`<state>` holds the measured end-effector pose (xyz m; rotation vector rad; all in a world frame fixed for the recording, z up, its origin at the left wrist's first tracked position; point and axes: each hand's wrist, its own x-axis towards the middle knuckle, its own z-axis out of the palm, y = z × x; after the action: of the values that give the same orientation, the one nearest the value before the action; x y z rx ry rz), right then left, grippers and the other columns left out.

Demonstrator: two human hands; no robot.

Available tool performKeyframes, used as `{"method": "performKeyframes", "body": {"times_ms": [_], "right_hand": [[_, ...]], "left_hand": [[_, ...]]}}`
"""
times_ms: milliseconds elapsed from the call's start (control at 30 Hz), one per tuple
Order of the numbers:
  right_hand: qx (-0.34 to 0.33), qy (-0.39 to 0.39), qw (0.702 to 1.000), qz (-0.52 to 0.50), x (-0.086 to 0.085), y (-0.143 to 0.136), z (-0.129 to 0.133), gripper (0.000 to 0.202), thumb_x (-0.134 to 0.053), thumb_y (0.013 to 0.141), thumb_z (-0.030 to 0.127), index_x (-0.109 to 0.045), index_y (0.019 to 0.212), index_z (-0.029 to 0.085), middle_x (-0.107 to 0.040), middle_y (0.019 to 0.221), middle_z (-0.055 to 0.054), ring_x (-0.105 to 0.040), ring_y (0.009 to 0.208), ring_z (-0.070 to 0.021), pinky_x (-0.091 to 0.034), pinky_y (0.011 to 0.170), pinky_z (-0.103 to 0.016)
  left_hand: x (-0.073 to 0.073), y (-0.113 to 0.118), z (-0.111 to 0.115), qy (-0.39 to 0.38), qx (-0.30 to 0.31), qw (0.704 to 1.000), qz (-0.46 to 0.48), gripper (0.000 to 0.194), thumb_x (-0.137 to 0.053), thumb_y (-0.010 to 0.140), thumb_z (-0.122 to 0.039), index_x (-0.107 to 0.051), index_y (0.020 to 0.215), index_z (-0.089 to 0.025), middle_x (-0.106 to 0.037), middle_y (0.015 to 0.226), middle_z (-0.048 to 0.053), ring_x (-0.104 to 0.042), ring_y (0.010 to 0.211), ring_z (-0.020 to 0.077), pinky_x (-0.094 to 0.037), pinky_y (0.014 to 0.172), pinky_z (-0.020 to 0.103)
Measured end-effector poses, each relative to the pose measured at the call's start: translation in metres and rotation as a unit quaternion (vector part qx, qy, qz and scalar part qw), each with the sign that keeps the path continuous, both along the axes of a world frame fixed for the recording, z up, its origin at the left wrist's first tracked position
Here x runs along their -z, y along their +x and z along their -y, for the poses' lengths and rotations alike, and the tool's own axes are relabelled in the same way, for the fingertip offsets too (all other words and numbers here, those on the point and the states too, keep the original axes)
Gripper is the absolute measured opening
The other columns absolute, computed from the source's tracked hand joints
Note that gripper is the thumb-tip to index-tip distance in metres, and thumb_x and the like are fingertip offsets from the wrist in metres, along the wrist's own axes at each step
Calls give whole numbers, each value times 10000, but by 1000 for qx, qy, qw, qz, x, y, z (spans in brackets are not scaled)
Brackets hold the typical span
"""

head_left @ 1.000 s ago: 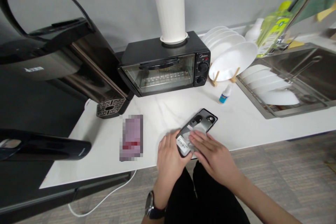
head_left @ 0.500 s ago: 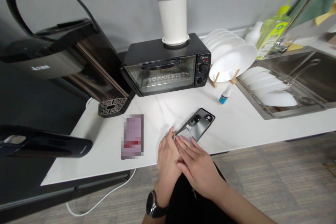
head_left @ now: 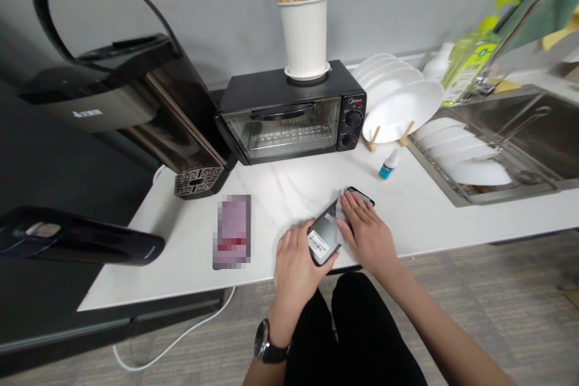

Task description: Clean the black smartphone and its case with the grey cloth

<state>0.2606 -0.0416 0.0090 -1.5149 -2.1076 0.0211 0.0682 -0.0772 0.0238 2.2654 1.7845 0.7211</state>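
Note:
A dark phone [head_left: 326, 229] lies back up and slanted on the white counter, a white label on its near end. My left hand [head_left: 296, 259] grips that near end, thumb on the lower edge and fingers on the other side. Under the fingers of my right hand [head_left: 367, 229] a thin whitish cloth [head_left: 340, 210] is pressed on the phone's far end, over the camera area. Behind and to the right stands a small spray bottle [head_left: 388, 165] with a blue label. A pixelated purple item [head_left: 233, 230] lies to the left.
A black toaster oven [head_left: 289, 123] carries a white utensil holder [head_left: 305, 36]. At the left stand a tall dark appliance [head_left: 172, 126] and a black rounded object [head_left: 90, 238]. White plates [head_left: 402, 108] stand in a rack beside the sink [head_left: 538, 163]. The counter's front edge [head_left: 181, 291] is near.
My right hand has moved from beside my left hand to the phone's far end with the cloth. My left hand now grips the near end, whose label has come into view.

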Motion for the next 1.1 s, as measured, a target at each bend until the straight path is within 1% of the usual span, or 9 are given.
{"method": "performKeyframes", "body": {"times_ms": [100,233,333,400,533,633,800,967,1100], "right_hand": [[-64,-24,998,-3,-7,-25,5,499,-420,1097,339,-499,1513,75,-493,1574,-163,-426,1499,-315,-376,1233,-558],[-135,-57,989,-9,-16,-53,45,539,-461,1070,286,-425,1557,59,-454,1599,-157,-432,1497,-294,-399,1233,-536],[-169,-73,983,-3,-18,-48,71,537,-460,1058,239,-402,1576,111,-430,1624,-97,-420,1507,-256,-413,1231,-514],[-168,-81,982,7,-15,-32,75,503,-446,1064,228,-434,1563,161,-443,1620,-60,-424,1504,-235,-421,1225,-508],[-82,-51,995,23,-6,9,50,492,-421,1095,292,-427,1572,175,-459,1608,-85,-418,1507,-266,-423,1207,-549],[-25,-29,999,34,-1,25,20,544,-417,1102,379,-395,1589,138,-447,1611,-126,-412,1508,-306,-414,1202,-575],[-44,-18,999,23,-4,3,-1,565,-429,1095,390,-429,1560,69,-443,1607,-165,-385,1522,-316,-375,1232,-554],[-166,-53,985,-7,-16,-40,39,567,-488,1066,319,-401,1580,97,-430,1622,-129,-378,1529,-271,-340,1267,-510],[-202,-74,976,-8,-17,-34,71,595,-510,1051,279,-352,1611,160,-420,1633,-78,-404,1516,-242,-372,1256,-490]], "left_hand": [[3,0,0,4,-9,1000,0,588,-790,835,-331,-502,1330,-193,-669,1174,100,-628,1116,330,-504,991,507],[10,-2,3,-3,-35,999,-5,511,-585,933,-124,-428,1418,-162,-660,1262,140,-638,1144,304,-514,992,479],[11,-3,4,-12,-35,999,-12,592,-556,946,-101,-335,1494,-142,-656,1280,154,-638,1166,305,-514,997,480],[8,-3,4,-15,-31,999,-15,563,-593,932,-117,-383,1453,-149,-669,1241,137,-640,1153,308,-515,990,478],[1,-1,1,-16,-20,1000,4,672,-842,786,-327,-480,1334,-187,-674,1206,106,-637,1118,331,-517,980,498],[-1,-1,-1,-13,-8,1000,12,712,-887,741,-374,-488,1306,-202,-668,1210,91,-630,1126,320,-512,995,497],[0,-1,0,-12,-5,1000,16,713,-879,744,-352,-478,1312,-193,-661,1227,101,-622,1144,326,-514,1002,503],[11,-5,3,10,-23,1000,-8,482,-645,882,-152,-464,1327,-186,-675,1214,128,-664,1092,314,-544,956,487],[17,-7,5,27,-26,999,-16,610,-568,871,-69,-353,1437,-138,-643,1313,188,-647,1201,338,-532,999,497]]}}
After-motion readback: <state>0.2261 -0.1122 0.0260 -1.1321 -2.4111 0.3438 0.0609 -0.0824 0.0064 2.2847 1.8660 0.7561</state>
